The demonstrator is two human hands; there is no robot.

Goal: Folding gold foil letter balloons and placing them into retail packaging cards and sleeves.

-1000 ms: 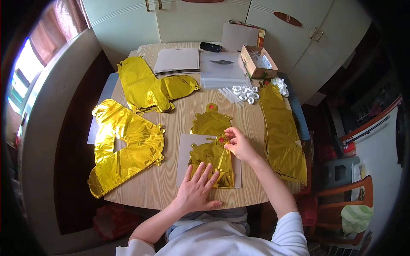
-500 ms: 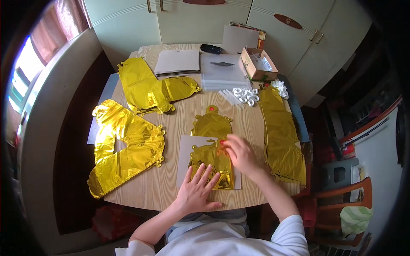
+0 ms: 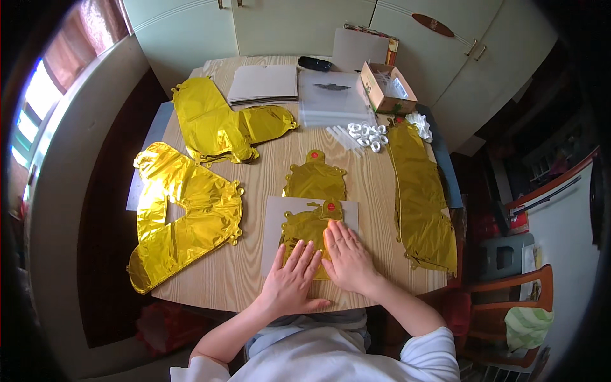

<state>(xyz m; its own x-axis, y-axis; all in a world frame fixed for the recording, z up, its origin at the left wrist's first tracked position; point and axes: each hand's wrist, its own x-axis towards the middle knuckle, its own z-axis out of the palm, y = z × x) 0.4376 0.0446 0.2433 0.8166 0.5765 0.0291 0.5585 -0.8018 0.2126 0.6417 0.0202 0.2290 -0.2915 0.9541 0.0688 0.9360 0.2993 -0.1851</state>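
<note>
A folded gold foil balloon [image 3: 302, 226] lies flat on a white card [image 3: 272, 223] near the front of the table, with a red dot on its tab. My left hand [image 3: 289, 283] presses on its lower left part, fingers stretched out. Beside it my right hand [image 3: 349, 258] also lies flat and open on the right half of the foil. Both palms hide the lower part of the balloon. Just beyond the card's far edge lies another gold foil part [image 3: 314, 181] with a red-dotted tab; I cannot tell whether the two are joined.
Gold foil balloons lie at the left [image 3: 191, 207], far left [image 3: 223, 124] and right [image 3: 423, 197] of the wooden table [image 3: 261, 172]. Toward the back are a stack of white cards [image 3: 264, 83], clear plastic bags [image 3: 334, 105], white ribbon rolls [image 3: 368, 135], clear straws [image 3: 344, 139] and a box [image 3: 387, 92].
My right hand has come down from near the red-dotted tab and now lies flat on the foil beside my left hand. The left hand stays in place. The view has shifted slightly.
</note>
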